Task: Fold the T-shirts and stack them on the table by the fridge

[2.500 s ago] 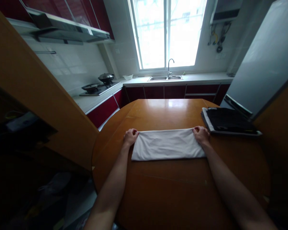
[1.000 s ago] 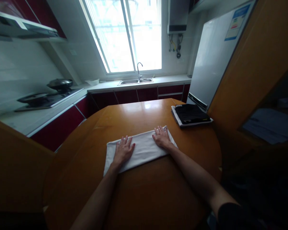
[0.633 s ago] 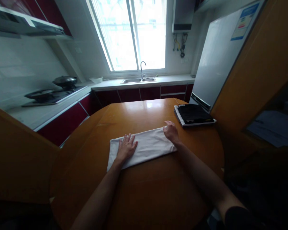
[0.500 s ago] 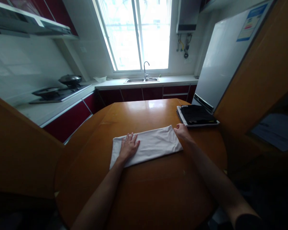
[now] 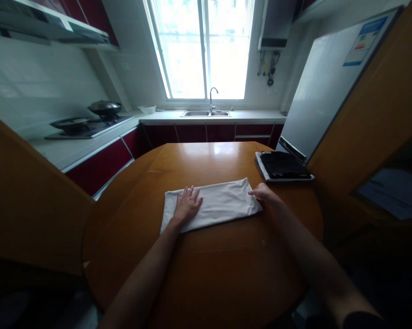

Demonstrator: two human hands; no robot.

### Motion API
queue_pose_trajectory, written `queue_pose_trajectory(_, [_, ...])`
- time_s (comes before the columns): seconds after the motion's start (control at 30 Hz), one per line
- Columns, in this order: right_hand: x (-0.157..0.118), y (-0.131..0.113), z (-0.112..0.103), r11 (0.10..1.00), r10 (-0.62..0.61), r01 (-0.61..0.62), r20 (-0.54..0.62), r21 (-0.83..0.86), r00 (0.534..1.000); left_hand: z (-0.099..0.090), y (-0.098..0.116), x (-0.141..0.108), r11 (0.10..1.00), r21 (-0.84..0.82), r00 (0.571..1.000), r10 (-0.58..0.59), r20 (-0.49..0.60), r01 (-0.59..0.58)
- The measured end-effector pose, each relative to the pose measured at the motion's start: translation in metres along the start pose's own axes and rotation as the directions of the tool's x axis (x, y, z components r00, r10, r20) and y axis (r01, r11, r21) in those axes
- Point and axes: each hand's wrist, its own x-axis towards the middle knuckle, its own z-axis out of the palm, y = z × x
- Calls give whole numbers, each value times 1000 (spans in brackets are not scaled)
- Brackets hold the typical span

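Note:
A white cloth (image 5: 223,201), folded into a long strip, lies across the wooden table in front of me. My left hand (image 5: 187,204) rests flat on its left part with the fingers spread. At the cloth's right edge, my right hand (image 5: 263,193) is closed, thumb and fingers pinching the edge about midway down. Slight creases run through the fabric near that hand. Whether the cloth is a garment I cannot tell.
Beyond my right hand, a stack of folded clothes (image 5: 284,165), black on top with white below, sits on the round wooden table (image 5: 206,269). A fridge (image 5: 332,82) stands behind it. Farther off are a sink (image 5: 196,114) and a stove with pans (image 5: 105,108).
My right hand has moved from the cloth's far right corner down along its right edge toward me. My left hand stays flat on the cloth. The view has shifted slightly.

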Motion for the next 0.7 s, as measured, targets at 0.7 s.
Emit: queue_pose_trajectory(0.7, [-38, -94, 68, 980, -194, 170, 307, 104, 932, -18, 44, -4, 234, -971, 997, 65, -43, -57])
